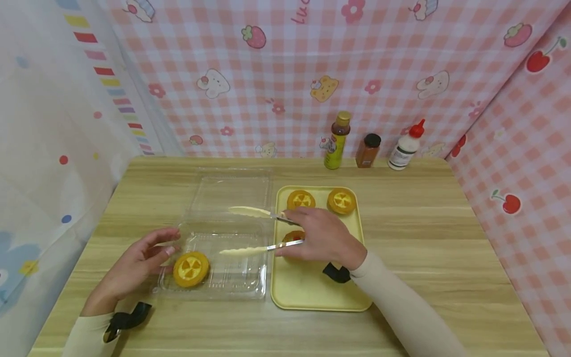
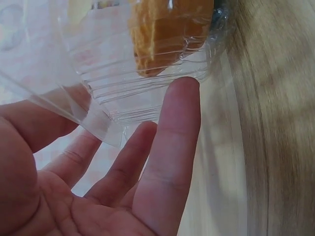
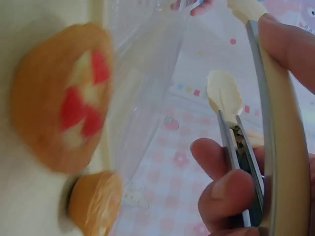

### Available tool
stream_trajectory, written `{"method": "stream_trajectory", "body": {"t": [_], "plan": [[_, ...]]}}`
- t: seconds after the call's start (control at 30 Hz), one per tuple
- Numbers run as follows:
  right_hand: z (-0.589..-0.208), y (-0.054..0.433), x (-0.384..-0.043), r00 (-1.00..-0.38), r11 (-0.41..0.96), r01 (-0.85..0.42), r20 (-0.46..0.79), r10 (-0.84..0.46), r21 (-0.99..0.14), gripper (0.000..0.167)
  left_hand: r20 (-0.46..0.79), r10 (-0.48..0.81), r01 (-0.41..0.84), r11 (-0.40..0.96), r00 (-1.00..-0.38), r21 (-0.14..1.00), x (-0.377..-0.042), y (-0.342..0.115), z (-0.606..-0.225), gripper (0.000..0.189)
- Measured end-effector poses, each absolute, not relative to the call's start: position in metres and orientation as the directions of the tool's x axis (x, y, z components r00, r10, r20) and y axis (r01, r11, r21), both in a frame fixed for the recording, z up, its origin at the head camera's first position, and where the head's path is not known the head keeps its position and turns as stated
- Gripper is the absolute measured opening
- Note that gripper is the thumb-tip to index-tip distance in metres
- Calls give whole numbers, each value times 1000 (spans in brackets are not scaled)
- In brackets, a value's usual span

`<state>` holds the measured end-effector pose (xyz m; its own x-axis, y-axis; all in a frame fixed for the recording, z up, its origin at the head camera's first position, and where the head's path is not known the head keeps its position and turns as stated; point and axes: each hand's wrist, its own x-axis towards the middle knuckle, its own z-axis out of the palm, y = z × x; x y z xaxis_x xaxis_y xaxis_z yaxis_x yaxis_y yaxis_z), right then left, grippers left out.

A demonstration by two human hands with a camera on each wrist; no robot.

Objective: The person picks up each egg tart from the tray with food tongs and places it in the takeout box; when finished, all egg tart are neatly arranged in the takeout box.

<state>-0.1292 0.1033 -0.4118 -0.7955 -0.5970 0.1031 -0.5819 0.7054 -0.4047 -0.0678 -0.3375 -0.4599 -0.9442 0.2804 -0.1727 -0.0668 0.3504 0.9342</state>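
Note:
My right hand (image 1: pixel 323 235) grips metal tongs (image 3: pixel 268 123) with cream tips, over a pale yellow tray (image 1: pixel 312 297). The tong arms stand wide apart with nothing between them, their tips pointing left over a clear plastic container (image 1: pixel 236 292). An egg tart (image 1: pixel 191 269) with a yellow-orange pattern sits in that container's front left corner. Beside this corner, my left hand (image 1: pixel 138 263) has its fingers loosely extended at the container's edge; the left wrist view shows the index fingertip right at the ribbed wall. On the tray, a tart with red pieces (image 3: pixel 74 98) is partly hidden under the right hand.
Two more tarts, one left (image 1: pixel 301 199) and one right (image 1: pixel 341 201), lie at the tray's far end. The container's clear lid (image 1: pixel 232 191) lies folded back. Against the wall stand a yellow bottle (image 1: pixel 335 146), a black-capped jar (image 1: pixel 368 151) and a red-tipped squeeze bottle (image 1: pixel 405 148).

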Motion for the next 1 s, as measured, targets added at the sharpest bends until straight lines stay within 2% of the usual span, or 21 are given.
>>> {"method": "stream_trajectory", "body": {"t": [0.17,0.47,0.8,1.0], "plan": [[-413,124,-127,-825,737,-538,77,-559,-410,91,-182,271,-78,355,-945,932,-69,-337,-459,55],[-427,157,-122,-826,736,-554,148,-544,-389,69,-176,258,-75,357,-950,931,-68,-337,-459,53],[-437,189,-110,-849,773,-514,96,-519,-372,71,-152,268,-47,361,-951,932,-69,-339,-461,52],[-446,205,-103,-862,809,-499,85,-499,-309,76,-156,273,-50,358,-949,932,-70,-339,-460,52]]}}
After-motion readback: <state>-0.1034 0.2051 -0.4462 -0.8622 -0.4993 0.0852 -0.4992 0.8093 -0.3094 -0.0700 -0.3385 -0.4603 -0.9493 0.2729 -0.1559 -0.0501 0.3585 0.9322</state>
